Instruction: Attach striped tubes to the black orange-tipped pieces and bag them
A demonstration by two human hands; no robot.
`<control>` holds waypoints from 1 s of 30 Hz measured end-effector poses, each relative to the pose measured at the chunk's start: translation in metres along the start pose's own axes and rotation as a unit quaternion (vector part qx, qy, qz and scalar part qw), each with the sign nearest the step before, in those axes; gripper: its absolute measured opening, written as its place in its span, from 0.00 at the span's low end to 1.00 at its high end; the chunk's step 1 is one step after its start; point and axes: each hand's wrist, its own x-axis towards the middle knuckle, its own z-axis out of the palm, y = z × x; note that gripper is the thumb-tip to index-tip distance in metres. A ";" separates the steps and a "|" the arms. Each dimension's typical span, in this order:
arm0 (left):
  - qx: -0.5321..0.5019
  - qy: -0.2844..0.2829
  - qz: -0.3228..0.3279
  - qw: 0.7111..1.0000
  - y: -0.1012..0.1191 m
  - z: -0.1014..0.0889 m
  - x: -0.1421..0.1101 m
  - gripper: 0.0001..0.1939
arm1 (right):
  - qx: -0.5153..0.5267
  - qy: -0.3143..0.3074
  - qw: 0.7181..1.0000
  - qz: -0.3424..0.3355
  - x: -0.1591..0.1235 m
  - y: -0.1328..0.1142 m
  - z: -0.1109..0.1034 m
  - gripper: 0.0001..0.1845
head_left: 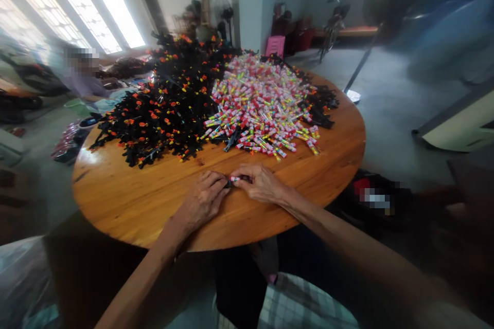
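Observation:
Near the front of the round wooden table (154, 216), my left hand (206, 195) is closed on a black toy gun, mostly covered by the fingers. My right hand (258, 182) pinches a small tube (235, 179) with a pink-and-white label, held against the black piece. The two hands almost meet. Beyond them lies a heap of similar small tubes (258, 103) with pink, white and yellow parts. To its left rises a large pile of black toy guns (170, 97) with orange tips. One black toy gun (232, 140) lies at the tube heap's front edge.
A co-worker (83, 74) sits at the far left beside a green basin (77, 108). A pink stool (275, 46), a bicycle (332, 25) and a standing fan (224, 10) are at the back. A dark bag-like bundle (370, 211) is right of the table.

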 end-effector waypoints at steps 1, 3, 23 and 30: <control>-0.006 0.003 0.000 1.000 0.000 0.000 0.000 0.10 | -0.006 0.003 1.000 -0.010 0.000 0.000 0.000 0.10; -0.024 0.010 0.004 1.000 -0.002 -0.001 0.001 0.10 | -0.020 0.003 0.999 -0.033 -0.001 0.001 -0.001 0.10; -0.021 0.077 0.080 0.994 -0.028 0.010 -0.014 0.20 | 0.124 -0.115 0.984 0.053 0.005 -0.001 -0.019 0.10; 0.028 0.056 0.118 0.991 -0.032 0.015 -0.010 0.18 | -0.038 -0.142 0.989 0.032 -0.003 -0.012 -0.026 0.11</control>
